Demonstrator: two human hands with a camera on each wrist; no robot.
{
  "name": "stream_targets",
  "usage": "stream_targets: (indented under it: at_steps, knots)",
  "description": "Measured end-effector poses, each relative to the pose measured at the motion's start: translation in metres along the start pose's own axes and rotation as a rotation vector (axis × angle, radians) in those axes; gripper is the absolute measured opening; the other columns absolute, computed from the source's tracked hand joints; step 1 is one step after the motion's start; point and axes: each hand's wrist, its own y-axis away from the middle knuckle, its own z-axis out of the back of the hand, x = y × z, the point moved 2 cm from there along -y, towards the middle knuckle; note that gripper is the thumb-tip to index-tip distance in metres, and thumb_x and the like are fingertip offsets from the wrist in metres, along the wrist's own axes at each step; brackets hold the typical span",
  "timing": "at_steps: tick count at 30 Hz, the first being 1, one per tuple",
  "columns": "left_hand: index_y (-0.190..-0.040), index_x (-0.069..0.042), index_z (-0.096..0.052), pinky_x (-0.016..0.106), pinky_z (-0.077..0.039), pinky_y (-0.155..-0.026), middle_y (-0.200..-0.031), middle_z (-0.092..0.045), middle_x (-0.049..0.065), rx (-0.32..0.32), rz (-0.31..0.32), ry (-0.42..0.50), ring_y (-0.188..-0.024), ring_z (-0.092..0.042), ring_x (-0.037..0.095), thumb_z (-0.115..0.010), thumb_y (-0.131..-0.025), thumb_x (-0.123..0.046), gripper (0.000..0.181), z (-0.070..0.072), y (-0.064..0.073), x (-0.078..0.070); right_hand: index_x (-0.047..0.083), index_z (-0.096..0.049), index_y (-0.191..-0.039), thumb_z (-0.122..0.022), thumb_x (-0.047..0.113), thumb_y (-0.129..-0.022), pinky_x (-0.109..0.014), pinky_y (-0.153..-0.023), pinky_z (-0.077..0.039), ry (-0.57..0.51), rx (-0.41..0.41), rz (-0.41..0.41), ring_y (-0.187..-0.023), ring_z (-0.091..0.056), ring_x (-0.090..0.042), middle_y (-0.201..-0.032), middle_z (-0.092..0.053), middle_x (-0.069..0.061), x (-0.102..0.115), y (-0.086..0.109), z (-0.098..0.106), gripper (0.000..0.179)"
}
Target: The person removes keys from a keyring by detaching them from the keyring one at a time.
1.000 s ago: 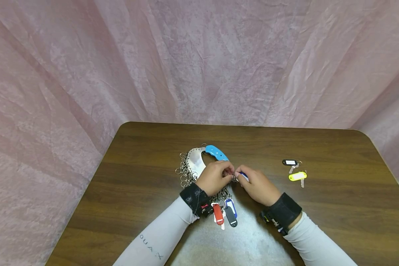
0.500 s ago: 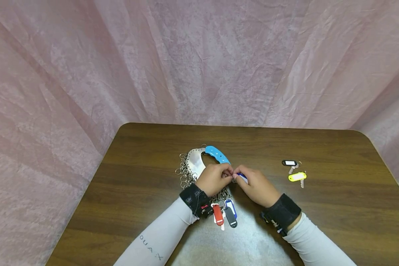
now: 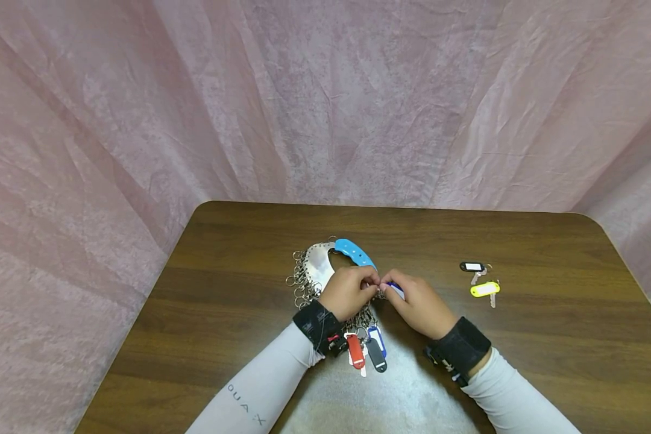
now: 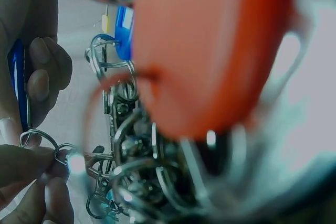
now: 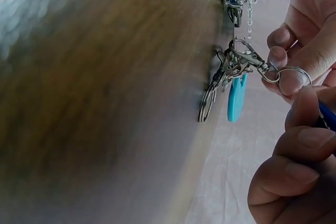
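A crescent-shaped metal key holder (image 3: 319, 264) with a light blue handle (image 3: 354, 252) lies on the table, fringed with clasps and split rings. My left hand (image 3: 349, 293) is over its right part, pinching a split ring (image 5: 295, 70) linked to a small swivel clasp (image 5: 258, 63). Close against those fingertips, my right hand (image 3: 420, 306) holds a blue key tag (image 4: 19, 85), mostly hidden by the fingers. Whether the tag is threaded on the ring cannot be told. From the holder's near side hang a red key tag (image 3: 355, 352), a dark grey tag (image 3: 376, 354) and another blue tag (image 3: 377, 339).
On the right of the brown wooden table (image 3: 548, 337) lie a black key tag (image 3: 471, 266) and a yellow key tag (image 3: 485, 289), each with a key. Pink curtains (image 3: 325, 102) hang behind and at both sides. The red tag fills much of the left wrist view.
Both hands have edged very slightly left, the fingertips still together at the ring. The holder and the loose tags have stayed put on the table.
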Motion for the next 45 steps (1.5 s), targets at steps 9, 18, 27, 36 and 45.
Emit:
stream_targets:
  at_steps: [9,18,27,36,45]
  knots:
    - [-0.093,-0.014,-0.074,0.018,-0.044,-0.067,-0.083,-0.070,-0.002,-0.014,-0.029,-0.022,-0.073,-0.057,0.007,-0.071,-0.090,-0.013,0.004,0.0008,-0.0002,-0.0012,0.014,-0.065,-0.100,-0.062,0.016,-0.099,-0.039,-0.078,-0.055,0.003,-0.012,-0.021,-0.087,-0.068,-0.015,-0.095,-0.073,0.000,-0.0008,-0.0008,0.0002,0.004]
    - [-0.090,-0.015,-0.074,0.018,-0.044,-0.066,-0.082,-0.071,-0.002,-0.024,-0.042,-0.019,-0.073,-0.061,0.011,-0.071,-0.090,-0.009,0.006,0.0022,0.0011,-0.0051,0.011,-0.062,-0.098,-0.065,0.019,-0.098,-0.037,-0.075,-0.054,-0.001,-0.037,-0.011,-0.083,-0.067,-0.014,-0.092,-0.072,0.001,-0.0027,-0.0005,-0.0011,0.008]
    - [-0.097,-0.014,-0.073,0.017,-0.045,-0.068,-0.090,-0.071,-0.002,-0.017,0.001,-0.027,-0.077,-0.063,0.012,-0.069,-0.092,-0.014,0.006,0.0013,-0.0005,-0.0046,0.014,-0.063,-0.098,-0.064,0.016,-0.098,-0.034,-0.073,-0.052,-0.013,-0.029,-0.003,-0.080,-0.063,-0.010,-0.089,-0.070,0.004,-0.0014,-0.0002,0.0006,0.002]
    - [-0.099,-0.016,-0.073,0.018,-0.045,-0.065,-0.083,-0.072,-0.004,0.000,0.072,-0.008,-0.072,-0.059,0.004,-0.068,-0.094,-0.017,0.007,0.0008,-0.0010,-0.0015,0.016,-0.064,-0.099,-0.063,0.021,-0.100,-0.032,-0.074,-0.052,-0.015,0.011,0.025,-0.082,-0.063,-0.009,-0.094,-0.071,0.004,0.0014,0.0012,-0.0006,0.005]
    - [-0.098,-0.016,-0.073,0.020,-0.048,-0.067,-0.084,-0.074,-0.004,0.003,0.091,0.018,-0.075,-0.065,0.007,-0.067,-0.094,-0.016,0.008,-0.0002,0.0003,-0.0006,0.018,-0.065,-0.100,-0.066,0.014,-0.097,-0.033,-0.077,-0.054,-0.009,0.044,0.061,-0.085,-0.065,-0.008,-0.094,-0.072,0.004,0.0033,0.0018,-0.0011,0.005]
